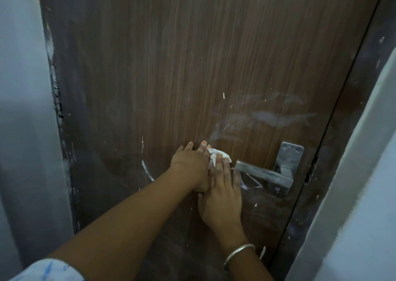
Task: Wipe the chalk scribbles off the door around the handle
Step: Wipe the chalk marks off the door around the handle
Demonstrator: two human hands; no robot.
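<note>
Nearest you, a pale sleeve (49, 270) covers your left upper arm, and a metal bangle (237, 256) circles your right wrist. Your right hand (221, 197) lies released, with straight fingers pressing a crumpled white cloth (220, 154) against the door (171, 66). Your left hand (189, 165) sits just beside it, fingertips pointing up and touching the cloth's left edge; you cannot tell whether it grasps the cloth. The cloth lies just left of the tip of the metal handle (263, 174). Thin chalk scribbles (251, 183) show beneath the lever, a white arc (147, 170) curves left of your left wrist, and hazy chalk smears (274, 116) spread above the handle. The dark door frame (342, 152) runs along the right.
</note>
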